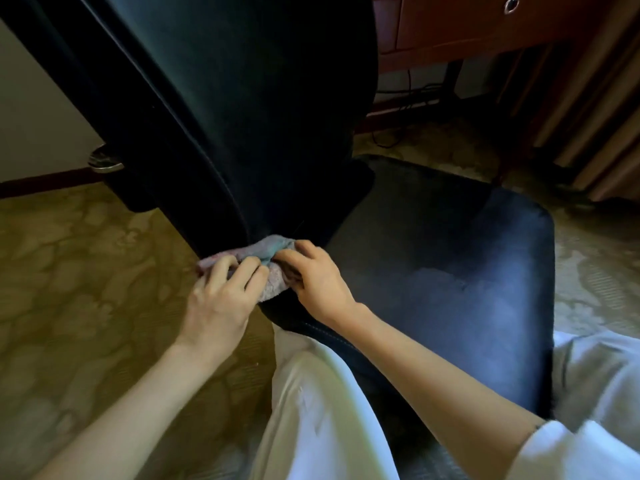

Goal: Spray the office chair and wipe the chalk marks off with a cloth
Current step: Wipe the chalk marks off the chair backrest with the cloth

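**Both hands bunch the cloth at the chair's back-to-seat joint**

At far left a pale wall (31, 109) meets the patterned carpet (76, 271) along a dark skirting line. The carpet runs as open floor up to the near left edge of the office chair (346, 220). A chrome fitting (104, 161) juts out beside the outer edge of the dark backrest (242, 98), which rises steeply and fills the upper middle.

The left hand (221, 296) comes in from the lower left. Its fingers are curled over the pinkish-grey cloth (258, 249) and grip it. The cloth is crumpled and has a blue-green patch. It sits at the foot of the backrest, just where that meets the seat's rear corner, and part of it hangs over the seat's stitched edge. The right hand (318, 282) touches the cloth from the other side, pinching its folds between thumb and fingers.

Below the hands a white trouser leg (311, 410) lies against the seat's near edge. The seat (450, 265) spreads to the right, its surface bare, and ends in a rounded corner. Beyond it stands a wooden desk (467, 26), with cables (408, 98) trailing underneath and carpet between desk and chair. A curtain (606, 116) closes off the far right.
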A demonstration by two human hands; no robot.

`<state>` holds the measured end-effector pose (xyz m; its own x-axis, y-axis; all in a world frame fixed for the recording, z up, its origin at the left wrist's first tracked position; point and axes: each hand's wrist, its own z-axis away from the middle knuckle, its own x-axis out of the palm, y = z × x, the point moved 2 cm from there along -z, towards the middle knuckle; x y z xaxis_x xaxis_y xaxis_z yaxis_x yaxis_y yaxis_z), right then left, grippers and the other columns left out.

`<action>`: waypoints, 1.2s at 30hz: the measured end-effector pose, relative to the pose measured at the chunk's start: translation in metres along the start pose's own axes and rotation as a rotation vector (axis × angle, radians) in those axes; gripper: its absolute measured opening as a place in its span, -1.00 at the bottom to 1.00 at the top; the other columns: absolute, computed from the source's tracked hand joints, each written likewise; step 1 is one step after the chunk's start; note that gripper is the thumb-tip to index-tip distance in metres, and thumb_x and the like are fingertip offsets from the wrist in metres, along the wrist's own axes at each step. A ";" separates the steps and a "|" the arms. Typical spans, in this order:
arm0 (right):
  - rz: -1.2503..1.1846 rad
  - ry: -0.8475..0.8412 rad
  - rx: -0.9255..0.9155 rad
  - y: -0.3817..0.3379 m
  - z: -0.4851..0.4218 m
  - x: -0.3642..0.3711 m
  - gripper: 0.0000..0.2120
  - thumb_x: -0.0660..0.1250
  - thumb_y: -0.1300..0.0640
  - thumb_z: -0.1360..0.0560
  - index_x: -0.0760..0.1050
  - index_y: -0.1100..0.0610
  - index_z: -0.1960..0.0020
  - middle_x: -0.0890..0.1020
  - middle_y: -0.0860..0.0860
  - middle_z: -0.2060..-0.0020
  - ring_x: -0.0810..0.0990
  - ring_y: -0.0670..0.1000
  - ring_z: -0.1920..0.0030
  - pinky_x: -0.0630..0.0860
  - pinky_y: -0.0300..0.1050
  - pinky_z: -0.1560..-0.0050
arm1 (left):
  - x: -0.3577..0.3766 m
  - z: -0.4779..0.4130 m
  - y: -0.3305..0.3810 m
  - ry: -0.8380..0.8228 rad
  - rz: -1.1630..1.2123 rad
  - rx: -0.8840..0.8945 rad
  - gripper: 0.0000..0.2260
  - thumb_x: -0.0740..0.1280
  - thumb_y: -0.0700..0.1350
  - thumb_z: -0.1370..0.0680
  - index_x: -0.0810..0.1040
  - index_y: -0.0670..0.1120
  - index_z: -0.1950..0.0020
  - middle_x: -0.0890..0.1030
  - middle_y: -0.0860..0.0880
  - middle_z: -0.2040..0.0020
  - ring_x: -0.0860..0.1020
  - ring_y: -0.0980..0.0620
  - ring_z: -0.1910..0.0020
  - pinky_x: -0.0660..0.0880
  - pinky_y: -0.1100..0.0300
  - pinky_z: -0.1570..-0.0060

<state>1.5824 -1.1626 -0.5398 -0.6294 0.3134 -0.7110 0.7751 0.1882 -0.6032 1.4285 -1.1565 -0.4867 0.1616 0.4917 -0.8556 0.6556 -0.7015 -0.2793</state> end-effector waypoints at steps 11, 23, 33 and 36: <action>0.038 0.038 -0.081 -0.040 0.019 -0.018 -0.61 0.28 0.21 -0.43 0.50 0.01 -0.24 0.51 0.08 -0.10 0.47 0.12 0.04 0.49 0.10 0.08 | -0.036 0.016 -0.019 -0.023 0.027 -0.125 -0.57 0.32 -0.40 -0.25 0.57 -0.23 -0.11 0.58 -0.19 -0.05 0.53 -0.26 0.01 0.53 -0.04 0.28; 0.047 0.066 -0.177 -0.141 -0.023 -0.037 -0.50 0.30 0.38 -0.42 0.45 0.12 -0.34 0.43 0.19 -0.15 0.38 0.22 -0.06 0.51 0.13 0.16 | -0.058 -0.002 -0.102 0.000 0.127 -0.576 -0.43 0.45 -0.47 -0.23 0.48 -0.25 -0.22 0.48 -0.23 -0.16 0.40 -0.24 -0.09 0.45 -0.12 0.08; 0.069 0.069 -0.233 -0.121 -0.026 -0.047 -0.54 0.38 0.36 -0.42 0.50 0.12 -0.28 0.47 0.22 -0.14 0.43 0.23 -0.03 0.55 0.11 0.20 | -0.039 -0.011 -0.094 0.099 0.486 -0.687 -0.49 0.43 -0.40 -0.33 0.46 -0.18 -0.26 0.59 -0.26 -0.04 0.56 -0.24 0.02 0.43 0.06 0.16; 0.061 0.053 -0.236 -0.120 -0.027 -0.048 -0.55 0.37 0.35 -0.42 0.50 0.12 -0.28 0.47 0.22 -0.14 0.43 0.23 -0.03 0.55 0.14 0.19 | -0.043 -0.011 -0.093 0.097 0.546 -0.672 -0.52 0.44 -0.39 -0.33 0.47 -0.17 -0.21 0.60 -0.19 0.01 0.55 -0.17 0.07 0.40 0.09 0.18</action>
<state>1.5211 -1.1752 -0.4241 -0.5824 0.3776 -0.7199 0.8067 0.3777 -0.4545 1.3688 -1.1066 -0.4191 0.6225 0.2386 -0.7454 0.7595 -0.4139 0.5018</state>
